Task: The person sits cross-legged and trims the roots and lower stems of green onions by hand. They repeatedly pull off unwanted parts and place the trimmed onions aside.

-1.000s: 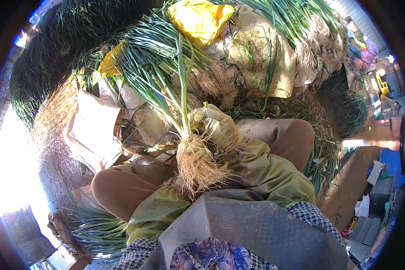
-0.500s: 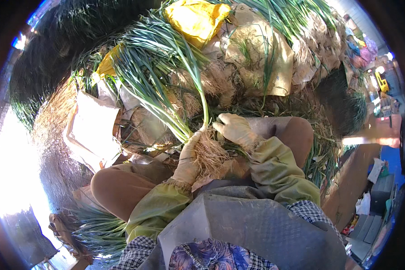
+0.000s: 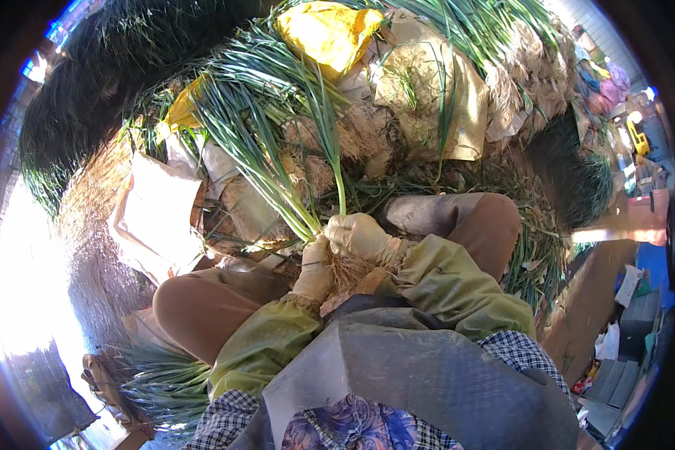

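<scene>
Between my crossed legs, my gloved left hand [image 3: 314,268] is closed round the root end of a bunch of green onions [image 3: 289,206]. Their long green leaves fan away up and to the left. My right hand [image 3: 355,235], in a pale glove too, is closed against the left one at the base of a single green onion stalk [image 3: 340,184], which stands a little apart from the bunch. Stringy tan roots [image 3: 346,274] hang below both hands, partly covered by the right one. The right fingertips are hidden behind its knuckles.
A heap of green onions [image 3: 502,30] with roots lies ahead. On it are a yellow bag [image 3: 328,34] and a tan sack [image 3: 435,97]. A pale sack [image 3: 156,214] lies left, above more onions [image 3: 169,382]. Grey crates [image 3: 637,315] stand far right.
My right hand has moved left and down from beside the bunch and closed at the single stalk's base, covering much of the roots. The left hand keeps its hold.
</scene>
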`<state>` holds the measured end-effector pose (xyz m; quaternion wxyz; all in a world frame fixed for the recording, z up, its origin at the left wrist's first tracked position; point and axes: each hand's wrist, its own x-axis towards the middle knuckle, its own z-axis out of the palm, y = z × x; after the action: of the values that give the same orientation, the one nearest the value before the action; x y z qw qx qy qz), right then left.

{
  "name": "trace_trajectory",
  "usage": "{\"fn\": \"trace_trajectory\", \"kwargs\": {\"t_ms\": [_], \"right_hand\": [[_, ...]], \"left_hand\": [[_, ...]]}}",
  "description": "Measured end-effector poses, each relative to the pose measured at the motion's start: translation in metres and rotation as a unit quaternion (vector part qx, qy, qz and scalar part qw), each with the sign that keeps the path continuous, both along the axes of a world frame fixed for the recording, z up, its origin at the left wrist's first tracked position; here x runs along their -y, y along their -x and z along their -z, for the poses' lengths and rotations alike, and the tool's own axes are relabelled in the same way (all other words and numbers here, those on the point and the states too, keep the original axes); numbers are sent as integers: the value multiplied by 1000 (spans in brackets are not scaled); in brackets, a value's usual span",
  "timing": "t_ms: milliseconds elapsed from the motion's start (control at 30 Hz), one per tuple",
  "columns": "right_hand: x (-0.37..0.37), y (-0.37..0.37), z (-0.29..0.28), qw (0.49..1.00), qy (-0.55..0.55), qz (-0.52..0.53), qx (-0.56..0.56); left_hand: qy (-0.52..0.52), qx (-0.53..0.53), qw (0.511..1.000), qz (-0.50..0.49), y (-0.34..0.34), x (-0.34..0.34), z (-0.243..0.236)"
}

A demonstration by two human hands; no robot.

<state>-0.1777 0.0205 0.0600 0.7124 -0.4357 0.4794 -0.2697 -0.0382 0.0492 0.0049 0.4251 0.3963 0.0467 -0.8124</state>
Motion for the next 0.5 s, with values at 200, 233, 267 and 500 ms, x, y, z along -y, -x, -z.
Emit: {"fn": "trace_trajectory", "kwargs": {"t_ms": [200, 233, 267, 500], "right_hand": [[31, 12, 0, 971, 110, 91, -192], [38, 14, 3, 982, 80, 143, -97], [42, 17, 4, 976, 76, 193, -64], [54, -9, 3, 846, 283, -1, -453]], "left_hand": [[-3, -90, 993, -78, -1, 5, 2], [-23, -113, 990, -79, 0, 5, 3], [-52, -147, 984, -83, 0, 4, 2], [-19, -72, 997, 0, 1, -8, -6]]}}
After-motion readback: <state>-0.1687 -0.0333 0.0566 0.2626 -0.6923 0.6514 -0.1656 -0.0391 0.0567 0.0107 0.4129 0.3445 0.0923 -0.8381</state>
